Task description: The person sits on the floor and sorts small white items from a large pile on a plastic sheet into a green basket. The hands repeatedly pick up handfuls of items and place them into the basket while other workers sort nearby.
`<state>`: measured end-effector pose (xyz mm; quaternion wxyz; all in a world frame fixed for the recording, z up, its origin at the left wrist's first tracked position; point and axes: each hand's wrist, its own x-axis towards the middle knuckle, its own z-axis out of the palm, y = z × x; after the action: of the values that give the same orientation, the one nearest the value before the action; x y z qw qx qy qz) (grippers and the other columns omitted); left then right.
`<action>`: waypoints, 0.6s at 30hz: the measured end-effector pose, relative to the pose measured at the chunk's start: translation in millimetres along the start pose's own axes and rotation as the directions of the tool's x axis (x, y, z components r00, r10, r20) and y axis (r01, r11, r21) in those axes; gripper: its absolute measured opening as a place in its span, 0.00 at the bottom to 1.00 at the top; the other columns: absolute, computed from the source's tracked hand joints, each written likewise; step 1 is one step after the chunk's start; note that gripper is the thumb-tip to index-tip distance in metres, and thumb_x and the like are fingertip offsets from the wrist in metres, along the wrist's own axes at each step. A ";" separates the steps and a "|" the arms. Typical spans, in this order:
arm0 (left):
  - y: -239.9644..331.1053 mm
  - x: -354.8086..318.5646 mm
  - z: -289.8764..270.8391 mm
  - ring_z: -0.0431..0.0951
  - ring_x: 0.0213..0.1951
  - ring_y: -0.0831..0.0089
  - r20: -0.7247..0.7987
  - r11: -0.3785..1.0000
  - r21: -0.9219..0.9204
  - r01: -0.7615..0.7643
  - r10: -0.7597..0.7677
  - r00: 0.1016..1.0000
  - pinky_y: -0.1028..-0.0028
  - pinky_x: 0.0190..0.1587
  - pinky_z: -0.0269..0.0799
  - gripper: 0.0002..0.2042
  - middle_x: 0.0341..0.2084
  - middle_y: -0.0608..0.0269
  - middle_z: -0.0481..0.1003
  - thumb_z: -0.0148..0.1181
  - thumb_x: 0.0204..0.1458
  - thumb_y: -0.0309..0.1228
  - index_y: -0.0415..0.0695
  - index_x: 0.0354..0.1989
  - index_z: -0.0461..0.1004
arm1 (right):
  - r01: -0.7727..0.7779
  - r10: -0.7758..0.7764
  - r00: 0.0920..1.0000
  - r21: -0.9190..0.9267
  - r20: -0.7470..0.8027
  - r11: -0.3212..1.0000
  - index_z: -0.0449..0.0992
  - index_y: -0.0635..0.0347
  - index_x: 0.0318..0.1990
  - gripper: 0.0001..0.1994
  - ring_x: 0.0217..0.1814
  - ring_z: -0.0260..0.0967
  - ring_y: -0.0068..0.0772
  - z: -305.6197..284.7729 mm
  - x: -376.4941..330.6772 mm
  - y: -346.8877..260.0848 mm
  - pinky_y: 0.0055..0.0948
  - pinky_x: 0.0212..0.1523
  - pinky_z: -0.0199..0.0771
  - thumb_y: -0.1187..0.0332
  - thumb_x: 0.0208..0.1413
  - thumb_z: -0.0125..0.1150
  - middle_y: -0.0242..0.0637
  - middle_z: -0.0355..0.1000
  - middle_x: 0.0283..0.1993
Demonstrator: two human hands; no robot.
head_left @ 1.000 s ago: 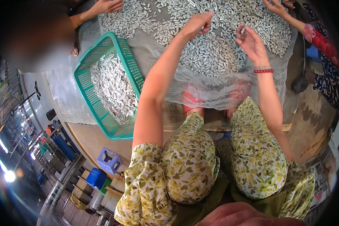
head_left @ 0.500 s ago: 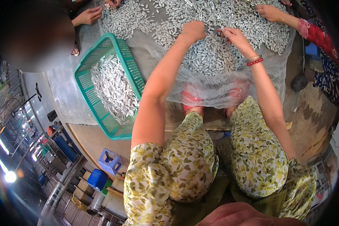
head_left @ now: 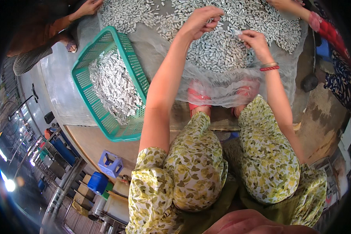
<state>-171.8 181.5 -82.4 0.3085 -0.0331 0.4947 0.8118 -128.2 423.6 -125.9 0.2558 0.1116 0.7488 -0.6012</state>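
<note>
Small silvery rounded metal pieces (head_left: pixel 218 54) lie in a wide heap in front of me. Over the heap, my left hand (head_left: pixel 202 21) is raised with its fingers curled in. What it holds, if anything, is hidden. My right hand (head_left: pixel 256 42) hovers to the right, thumb and forefinger pinched on a small pale silvery piece (head_left: pixel 237 33). The heap rests on a thin translucent sheet (head_left: pixel 222 91) that drapes over my feet. To my left stands a green perforated plastic basket (head_left: pixel 90 95) with shinier, slimmer metal pieces (head_left: pixel 115 87) in it.
A co-worker's hand (head_left: pixel 90 6) reaches the heap's far left edge; another co-worker's hand (head_left: pixel 286 7) is at the far right. A purple plastic stool (head_left: pixel 110 163) and a blue container (head_left: pixel 98 183) stand at the lower left. A dark rounded object (head_left: pixel 310 82) lies at right.
My hands have moved apart: the left went up and away over the heap, the right slightly to the right. The left co-worker's hand is nearer the picture's top edge.
</note>
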 end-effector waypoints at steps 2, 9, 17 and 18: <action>-32.3 28.3 10.7 0.71 0.22 0.74 0.062 0.727 0.662 -0.180 0.187 0.981 0.78 0.20 0.65 0.08 0.20 0.58 0.72 0.55 0.47 0.32 0.39 0.27 0.73 | -0.002 0.000 1.000 0.489 0.003 0.872 0.75 0.65 0.34 0.06 0.30 0.67 0.24 -29.5 -12.2 16.2 0.23 0.32 0.69 0.72 0.50 0.60 0.32 0.71 0.30; -74.3 37.5 19.1 0.78 0.30 0.56 0.214 -0.330 0.936 -0.119 0.267 0.940 0.62 0.32 0.76 0.04 0.22 0.49 0.76 0.58 0.40 0.25 0.39 0.23 0.76 | 0.044 -0.074 0.997 0.803 0.000 0.595 0.70 0.62 0.36 0.05 0.41 0.67 0.28 -43.4 -15.4 15.9 0.26 0.43 0.71 0.72 0.54 0.56 0.37 0.70 0.36; -64.5 4.4 -6.6 0.75 0.29 0.46 -0.178 0.114 0.983 0.146 0.373 0.910 0.58 0.34 0.71 0.13 0.25 0.42 0.74 0.54 0.45 0.35 0.35 0.29 0.73 | 0.075 -0.045 0.997 0.628 -0.063 0.775 0.69 0.61 0.44 0.10 0.31 0.69 0.26 -25.6 -15.2 2.1 0.22 0.32 0.70 0.75 0.54 0.53 0.37 0.72 0.32; -60.2 -3.7 -10.0 0.74 0.30 0.45 -0.198 0.159 0.977 0.146 0.398 0.895 0.58 0.33 0.70 0.14 0.26 0.41 0.74 0.54 0.46 0.36 0.34 0.29 0.71 | 0.091 -0.066 0.996 0.570 -0.063 0.816 0.68 0.61 0.46 0.12 0.30 0.69 0.25 -22.7 -21.4 -6.6 0.22 0.31 0.70 0.75 0.54 0.53 0.36 0.72 0.32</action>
<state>-139.3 190.8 -133.3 0.0719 0.0451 0.9517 0.2951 -118.9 446.7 -105.9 0.1702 0.1644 0.5427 -0.8059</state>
